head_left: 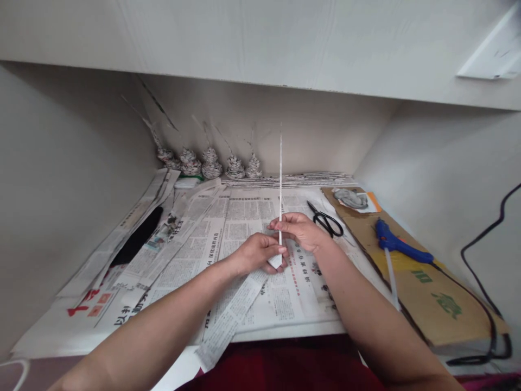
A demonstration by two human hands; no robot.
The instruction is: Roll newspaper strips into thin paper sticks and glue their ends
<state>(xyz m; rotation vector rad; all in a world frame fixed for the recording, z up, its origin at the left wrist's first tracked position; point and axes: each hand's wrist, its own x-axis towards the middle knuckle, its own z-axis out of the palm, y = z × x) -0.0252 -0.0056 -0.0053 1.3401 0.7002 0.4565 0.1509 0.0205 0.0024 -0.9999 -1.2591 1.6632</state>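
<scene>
Paper strip partly hidden by left fingers, cord cropped at right

Before you: white tabletop, newspaper sheets spread over most; cardboard at your right; thin paper rods along back.

Pretty flat, kinda dim light; the plain grey left wall goes shadowy under the pale overhanging panel. Wide lens stretches the white rectangular wall plate in the corner. Small print on the black-and-white newspaper sheets is mushy, and the thin white rolled-paper stick blurs out at its tip.
</scene>
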